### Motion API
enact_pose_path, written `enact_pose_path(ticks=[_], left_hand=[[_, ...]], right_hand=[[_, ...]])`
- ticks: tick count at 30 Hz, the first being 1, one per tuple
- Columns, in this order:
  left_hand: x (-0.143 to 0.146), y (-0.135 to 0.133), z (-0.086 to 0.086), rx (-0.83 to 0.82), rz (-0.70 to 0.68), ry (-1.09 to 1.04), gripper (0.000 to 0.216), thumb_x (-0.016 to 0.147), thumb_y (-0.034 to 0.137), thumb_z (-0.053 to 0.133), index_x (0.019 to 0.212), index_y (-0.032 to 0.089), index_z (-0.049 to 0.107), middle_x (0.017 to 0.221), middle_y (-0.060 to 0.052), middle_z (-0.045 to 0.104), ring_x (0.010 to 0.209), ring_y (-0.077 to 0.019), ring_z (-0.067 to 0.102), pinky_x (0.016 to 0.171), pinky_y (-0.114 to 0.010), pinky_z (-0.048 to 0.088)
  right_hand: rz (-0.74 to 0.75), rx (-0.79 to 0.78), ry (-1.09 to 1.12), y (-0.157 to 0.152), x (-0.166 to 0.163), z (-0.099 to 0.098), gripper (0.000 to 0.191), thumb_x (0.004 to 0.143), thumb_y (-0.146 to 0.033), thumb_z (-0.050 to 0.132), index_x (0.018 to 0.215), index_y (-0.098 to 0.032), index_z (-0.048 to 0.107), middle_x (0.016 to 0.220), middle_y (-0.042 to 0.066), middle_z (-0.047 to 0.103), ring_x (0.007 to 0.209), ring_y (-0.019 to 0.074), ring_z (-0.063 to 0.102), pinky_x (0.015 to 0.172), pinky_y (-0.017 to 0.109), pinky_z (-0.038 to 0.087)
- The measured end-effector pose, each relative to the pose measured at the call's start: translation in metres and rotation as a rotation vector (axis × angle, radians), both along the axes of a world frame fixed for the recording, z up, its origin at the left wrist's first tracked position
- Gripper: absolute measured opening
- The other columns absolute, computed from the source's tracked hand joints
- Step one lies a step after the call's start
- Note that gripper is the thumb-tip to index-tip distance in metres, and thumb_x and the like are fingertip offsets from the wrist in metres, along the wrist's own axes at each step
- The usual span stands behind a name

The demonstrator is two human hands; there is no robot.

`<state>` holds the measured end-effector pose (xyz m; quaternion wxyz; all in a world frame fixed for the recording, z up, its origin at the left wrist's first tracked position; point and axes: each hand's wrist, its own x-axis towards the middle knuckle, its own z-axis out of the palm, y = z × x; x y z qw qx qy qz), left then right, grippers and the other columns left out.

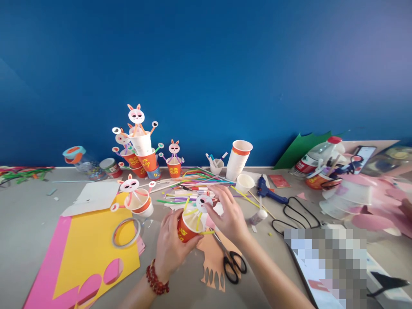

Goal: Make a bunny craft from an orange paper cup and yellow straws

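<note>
My left hand [170, 240] is wrapped round a red paper cup [186, 231] with yellow print, tilted so that its mouth faces up towards me. Yellow-green straws stick out of the cup. Between the thumb and fingers of my right hand [228, 212] is a round white paper rabbit face [204, 203] with drawn eyes, over the cup's rim and close to the straw tops. Below the cup lies a sheet of peach paper [212, 257] with oval cut-outs along one edge, and black-handled scissors [234, 266] rest on it.
Finished rabbit cups [141, 161] are stacked at the back left, with another white rabbit cup [138, 201] nearer. Yellow card [93, 236] and a tape roll [126, 233] lie left. Rightward are a blue glue gun [270, 193] with its cord, stacked white cups [238, 161] and a tablet-like device [305, 270].
</note>
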<state>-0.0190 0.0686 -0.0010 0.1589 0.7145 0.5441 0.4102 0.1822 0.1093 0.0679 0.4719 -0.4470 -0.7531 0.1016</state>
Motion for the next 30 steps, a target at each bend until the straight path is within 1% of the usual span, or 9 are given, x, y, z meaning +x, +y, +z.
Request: enact_pose_path(ticks=[2, 5, 8, 13, 16, 20, 24, 27, 30], left_hand=[[0.0000, 0.0000, 0.0002, -0.009, 0.005, -0.006, 0.077, 0.074, 0.050, 0.080, 0.136, 0.021, 0.045, 0.125, -0.017, 0.063, 0.119, -0.0414, 0.056, 0.097, -0.058, 0.047], [0.0002, -0.0001, 0.0012, -0.014, 0.013, -0.035, 0.075, 0.073, 0.050, 0.081, 0.135, 0.022, 0.048, 0.124, -0.017, 0.064, 0.118, -0.0415, 0.058, 0.096, -0.057, 0.048], [0.0002, 0.0000, 0.0005, -0.020, 0.019, -0.077, 0.075, 0.070, 0.048, 0.083, 0.133, 0.023, 0.051, 0.123, -0.016, 0.065, 0.116, -0.0413, 0.060, 0.095, -0.057, 0.048], [-0.0008, 0.0006, -0.0040, -0.017, 0.026, -0.117, 0.076, 0.070, 0.045, 0.084, 0.135, 0.024, 0.051, 0.126, -0.016, 0.065, 0.118, -0.0418, 0.058, 0.096, -0.058, 0.047], [-0.0015, 0.0009, -0.0039, 0.002, 0.031, -0.097, 0.075, 0.070, 0.046, 0.084, 0.134, 0.024, 0.052, 0.125, -0.016, 0.065, 0.117, -0.0420, 0.059, 0.096, -0.058, 0.047], [-0.0016, 0.0007, -0.0028, 0.033, 0.019, -0.081, 0.075, 0.071, 0.046, 0.084, 0.134, 0.023, 0.051, 0.125, -0.017, 0.065, 0.117, -0.0412, 0.059, 0.097, -0.057, 0.047], [-0.0014, 0.0001, -0.0036, 0.029, 0.019, -0.071, 0.076, 0.073, 0.046, 0.082, 0.136, 0.023, 0.048, 0.127, -0.017, 0.063, 0.120, -0.0414, 0.057, 0.099, -0.058, 0.046], [-0.0015, -0.0001, -0.0039, 0.031, 0.018, -0.045, 0.076, 0.074, 0.048, 0.081, 0.136, 0.022, 0.047, 0.127, -0.017, 0.063, 0.119, -0.0410, 0.057, 0.098, -0.057, 0.047], [-0.0013, -0.0001, -0.0035, 0.048, 0.029, -0.022, 0.076, 0.074, 0.049, 0.080, 0.136, 0.021, 0.046, 0.127, -0.018, 0.063, 0.119, -0.0406, 0.058, 0.098, -0.056, 0.048]], right_hand=[[0.027, 0.010, -0.006, 0.0009, 0.0010, 0.0002, 0.029, 0.093, -0.014, 0.053, 0.121, -0.025, 0.056, 0.119, 0.011, 0.062, 0.116, 0.0262, 0.061, 0.083, 0.035, 0.059], [0.049, 0.018, -0.028, 0.0022, 0.0026, -0.0001, 0.020, 0.095, -0.014, 0.052, 0.110, -0.025, 0.058, 0.115, 0.011, 0.062, 0.112, 0.0252, 0.063, 0.075, 0.032, 0.059], [0.060, 0.035, -0.063, 0.0036, 0.0042, -0.0012, 0.017, 0.095, -0.013, 0.052, 0.105, -0.024, 0.060, 0.115, 0.011, 0.061, 0.108, 0.0246, 0.064, 0.078, 0.034, 0.058], [0.096, 0.047, -0.104, 0.0044, 0.0055, -0.0035, 0.017, 0.096, -0.012, 0.051, 0.098, -0.023, 0.063, 0.120, 0.012, 0.058, 0.100, 0.0230, 0.066, 0.081, 0.036, 0.057], [0.089, 0.066, -0.104, 0.0032, 0.0041, -0.0042, 0.017, 0.096, -0.012, 0.051, 0.096, -0.022, 0.064, 0.118, 0.012, 0.059, 0.101, 0.0239, 0.066, 0.083, 0.037, 0.056], [0.072, 0.075, -0.111, 0.0016, 0.0025, -0.0056, 0.014, 0.095, -0.013, 0.054, 0.097, -0.022, 0.065, 0.120, 0.013, 0.060, 0.111, 0.0262, 0.063, 0.088, 0.039, 0.055], [0.066, 0.056, -0.132, 0.0009, 0.0024, -0.0082, 0.010, 0.094, -0.017, 0.058, 0.100, -0.022, 0.064, 0.124, 0.014, 0.059, 0.118, 0.0281, 0.060, 0.092, 0.040, 0.056], [0.040, 0.030, -0.138, -0.0009, 0.0013, -0.0082, 0.018, 0.094, -0.018, 0.058, 0.111, -0.023, 0.062, 0.132, 0.015, 0.056, 0.127, 0.0304, 0.054, 0.097, 0.042, 0.054], [0.003, -0.021, -0.082, -0.0036, -0.0009, -0.0066, 0.035, 0.093, -0.020, 0.060, 0.127, -0.023, 0.054, 0.136, 0.015, 0.052, 0.131, 0.0311, 0.051, 0.100, 0.044, 0.053]])
